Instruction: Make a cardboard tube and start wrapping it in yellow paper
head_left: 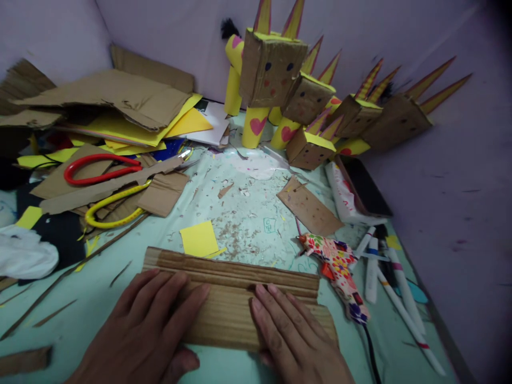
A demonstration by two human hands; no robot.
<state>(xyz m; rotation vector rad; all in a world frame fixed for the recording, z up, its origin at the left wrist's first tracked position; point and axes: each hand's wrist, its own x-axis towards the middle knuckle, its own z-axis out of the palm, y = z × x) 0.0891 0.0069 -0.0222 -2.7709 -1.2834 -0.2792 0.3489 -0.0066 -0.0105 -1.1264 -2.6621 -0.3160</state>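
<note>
A piece of corrugated cardboard (224, 314) lies in front of me, its far part creased into narrow ridges. My left hand (148, 320) rests on its left part, fingers stretched over the ridged edge and thumb by the near edge. On the right part lies my right hand (296, 336), fingers extended flat and close together; its thumb is mostly hidden. Just beyond the cardboard is a yellow paper square (199, 238). A flower-patterned glue gun (336, 269) lies to the right of my right hand, its cord running toward me.
Red-handled scissors (102, 166) and yellow-handled scissors (116, 205) lie at left among cardboard scraps. Behind them is a stack of cardboard and paper (120, 98). Several cardboard-headed unicorn-like figures (274, 69) stand along the back. Markers (402, 298) and a phone (364, 184) are at right.
</note>
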